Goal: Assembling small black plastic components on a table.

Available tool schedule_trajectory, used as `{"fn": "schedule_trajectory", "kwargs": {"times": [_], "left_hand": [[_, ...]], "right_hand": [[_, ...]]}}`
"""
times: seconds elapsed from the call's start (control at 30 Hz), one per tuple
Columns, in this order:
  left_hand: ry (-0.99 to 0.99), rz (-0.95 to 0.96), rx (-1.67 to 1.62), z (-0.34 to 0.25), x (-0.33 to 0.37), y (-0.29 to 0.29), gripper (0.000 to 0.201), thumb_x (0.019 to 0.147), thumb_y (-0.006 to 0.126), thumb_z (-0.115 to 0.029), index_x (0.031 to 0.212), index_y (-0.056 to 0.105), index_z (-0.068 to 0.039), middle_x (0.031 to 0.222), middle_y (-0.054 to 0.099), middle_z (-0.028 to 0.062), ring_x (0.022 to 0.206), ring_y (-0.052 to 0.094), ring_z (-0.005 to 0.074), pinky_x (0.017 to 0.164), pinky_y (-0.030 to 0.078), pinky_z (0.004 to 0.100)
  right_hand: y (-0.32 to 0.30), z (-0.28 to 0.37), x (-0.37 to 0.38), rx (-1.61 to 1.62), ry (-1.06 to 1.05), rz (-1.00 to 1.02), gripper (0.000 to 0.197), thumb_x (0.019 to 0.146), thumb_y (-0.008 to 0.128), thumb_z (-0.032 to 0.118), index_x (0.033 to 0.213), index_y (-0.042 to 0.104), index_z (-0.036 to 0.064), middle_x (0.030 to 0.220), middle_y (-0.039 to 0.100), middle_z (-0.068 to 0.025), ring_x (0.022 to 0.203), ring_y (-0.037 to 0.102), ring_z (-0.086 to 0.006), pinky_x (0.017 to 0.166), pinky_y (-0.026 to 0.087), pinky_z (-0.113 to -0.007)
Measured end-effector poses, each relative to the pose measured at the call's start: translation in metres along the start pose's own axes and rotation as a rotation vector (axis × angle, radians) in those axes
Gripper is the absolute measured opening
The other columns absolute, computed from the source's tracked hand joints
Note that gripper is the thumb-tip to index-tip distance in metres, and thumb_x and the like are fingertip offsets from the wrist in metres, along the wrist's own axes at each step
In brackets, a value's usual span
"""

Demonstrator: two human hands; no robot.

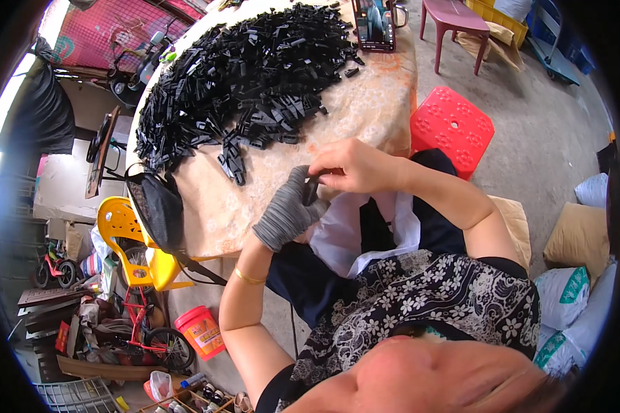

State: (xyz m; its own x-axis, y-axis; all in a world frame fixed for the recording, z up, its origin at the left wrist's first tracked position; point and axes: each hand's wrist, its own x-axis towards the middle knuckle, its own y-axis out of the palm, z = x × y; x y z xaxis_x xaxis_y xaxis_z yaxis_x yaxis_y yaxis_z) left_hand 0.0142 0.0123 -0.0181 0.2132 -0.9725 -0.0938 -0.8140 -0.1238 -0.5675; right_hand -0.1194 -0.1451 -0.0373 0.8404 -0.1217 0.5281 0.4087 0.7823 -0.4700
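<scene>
My left hand (pixel 291 210), in a grey ribbed glove, is closed around a small black plastic piece (pixel 311 186) over the near edge of the table. My bare right hand (pixel 355 165) meets it there, thumb and fingers pinched together at the piece's upper end. What exactly lies between the right fingertips is partly hidden. Below both hands, a white plastic bag (pixel 337 230) is spread across my lap. Beyond them a large heap of similar black plastic pieces (pixel 248 76) covers much of the cloth-covered table (pixel 220 213), with a few loose ones at its near edge.
A phone (pixel 375 26) and a mug (pixel 400 15) stand at the table's far right. To the right are a red stool (pixel 453 127) and a dark red chair (pixel 456 20). On the left, a black bag (pixel 155 210) hangs by a yellow chair (pixel 124 234), near a red bucket (pixel 201 332).
</scene>
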Motion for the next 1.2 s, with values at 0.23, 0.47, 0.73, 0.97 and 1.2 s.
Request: {"fn": "schedule_trajectory", "kwargs": {"times": [0.23, 0.47, 0.73, 0.97, 1.2], "left_hand": [[0.225, -0.275, 0.794, -0.013, -0.006, 0.000, 0.039, 0.083, 0.063, -0.014, 0.120, 0.055, -0.006, 0.086, 0.061, 0.0154, 0.076, 0.061, 0.0340, 0.066, 0.050, 0.0405], [-0.010, -0.274, 0.485, -0.007, -0.016, -0.003, 0.039, 0.088, 0.060, -0.019, 0.124, 0.051, -0.007, 0.087, 0.066, 0.0195, 0.079, 0.065, 0.0357, 0.066, 0.051, 0.0406], [0.096, -0.206, 0.554, -0.010, -0.007, 0.003, 0.022, 0.084, 0.062, -0.019, 0.103, 0.064, -0.009, 0.088, 0.065, 0.0166, 0.081, 0.063, 0.0354, 0.069, 0.050, 0.0401], [0.100, -0.230, 0.657, -0.011, -0.006, 0.002, 0.024, 0.082, 0.063, -0.021, 0.103, 0.066, -0.010, 0.089, 0.065, 0.0163, 0.079, 0.063, 0.0341, 0.069, 0.051, 0.0395], [0.141, -0.249, 0.684, -0.015, -0.006, 0.002, 0.021, 0.083, 0.063, -0.021, 0.100, 0.068, -0.009, 0.083, 0.066, 0.0164, 0.075, 0.064, 0.0332, 0.066, 0.051, 0.0389]], "right_hand": [[0.005, -0.012, -0.009, 0.084, 0.114, -0.183, 0.016, 0.079, 0.064, 0.007, 0.093, 0.068, 0.0022, 0.082, 0.064, -0.0131, 0.074, 0.063, -0.0265, 0.065, 0.049, -0.034], [0.003, -0.011, -0.008, -0.346, 0.155, -0.120, 0.015, 0.080, 0.065, 0.014, 0.092, 0.068, 0.0036, 0.087, 0.064, -0.0113, 0.081, 0.062, -0.0310, 0.069, 0.049, -0.037], [-0.005, -0.013, -0.011, -0.326, 0.111, -0.068, 0.017, 0.078, 0.065, 0.016, 0.091, 0.067, 0.0053, 0.086, 0.063, -0.0112, 0.081, 0.062, -0.0305, 0.070, 0.049, -0.038], [-0.002, -0.014, -0.011, -0.344, 0.134, -0.079, 0.016, 0.077, 0.068, 0.018, 0.087, 0.068, 0.0050, 0.084, 0.063, -0.0113, 0.077, 0.062, -0.0309, 0.067, 0.049, -0.037], [-0.001, -0.010, -0.011, -0.334, 0.162, -0.066, 0.015, 0.079, 0.065, 0.024, 0.081, 0.068, 0.0090, 0.082, 0.060, -0.0096, 0.078, 0.061, -0.0299, 0.070, 0.049, -0.040]]}}
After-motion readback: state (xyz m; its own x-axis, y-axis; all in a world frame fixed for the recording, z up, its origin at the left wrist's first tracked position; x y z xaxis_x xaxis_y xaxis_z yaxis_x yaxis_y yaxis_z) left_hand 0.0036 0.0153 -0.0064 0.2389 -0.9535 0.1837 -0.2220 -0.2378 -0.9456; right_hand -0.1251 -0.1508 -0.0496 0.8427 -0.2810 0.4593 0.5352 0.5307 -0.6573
